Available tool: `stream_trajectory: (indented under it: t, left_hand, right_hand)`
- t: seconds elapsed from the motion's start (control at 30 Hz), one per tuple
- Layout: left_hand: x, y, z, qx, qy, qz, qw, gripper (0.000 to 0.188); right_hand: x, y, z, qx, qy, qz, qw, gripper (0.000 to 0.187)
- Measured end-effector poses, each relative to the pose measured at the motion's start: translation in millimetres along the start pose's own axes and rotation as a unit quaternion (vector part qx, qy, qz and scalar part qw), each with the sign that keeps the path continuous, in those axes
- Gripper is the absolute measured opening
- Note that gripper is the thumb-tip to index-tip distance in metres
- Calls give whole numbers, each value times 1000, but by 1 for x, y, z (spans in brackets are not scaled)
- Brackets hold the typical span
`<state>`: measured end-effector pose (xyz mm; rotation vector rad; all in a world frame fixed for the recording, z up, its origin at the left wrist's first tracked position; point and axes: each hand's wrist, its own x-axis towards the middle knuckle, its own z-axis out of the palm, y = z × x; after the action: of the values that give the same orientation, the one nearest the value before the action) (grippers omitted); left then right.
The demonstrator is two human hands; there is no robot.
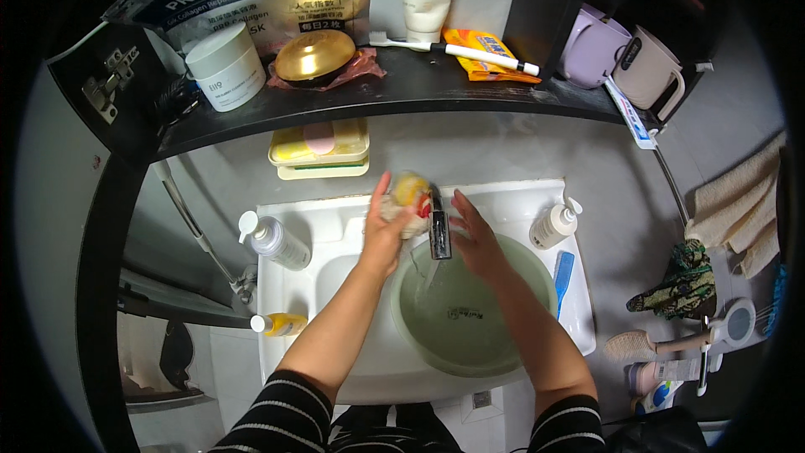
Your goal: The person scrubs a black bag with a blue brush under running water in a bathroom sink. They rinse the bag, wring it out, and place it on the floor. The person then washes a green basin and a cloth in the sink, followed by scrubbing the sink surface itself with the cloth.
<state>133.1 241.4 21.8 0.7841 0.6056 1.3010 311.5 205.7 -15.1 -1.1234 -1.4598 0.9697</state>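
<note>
My left hand is closed around a soft-looking beige, yellow and red item, just left of the tap. Its upper part is blurred, so its exact kind does not show. On the other side of the dark, shiny tap, my right hand is held up with its fingers apart and nothing visible in it. A thin stream of water seems to run from the tap into a round pale green basin, which sits in the white sink below both hands.
Pump bottles stand at the sink's left and right; a yellow bottle is at left, a blue brush at right. A black shelf overhead carries a toothbrush, jar and mugs. Beige towels hang at right.
</note>
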Motion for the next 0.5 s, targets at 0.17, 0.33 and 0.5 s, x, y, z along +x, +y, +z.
stream_trajectory:
  t: [0.17, 0.33, 0.5]
  left_hand:
    - [30, -41, -15, 465, -31, 246, 850, 80]
    - [35, -63, -20, 505, 18, 291, 813, 67]
    - [36, -62, -28, 632, 36, 74, 770, 53]
  right_hand:
    - [27, -6, 12, -75, -18, 36, 996, 61]
    - [32, -10, 8, -36, -36, 87, 995, 64]
    - [36, -18, 11, 5, -35, 65, 997, 60]
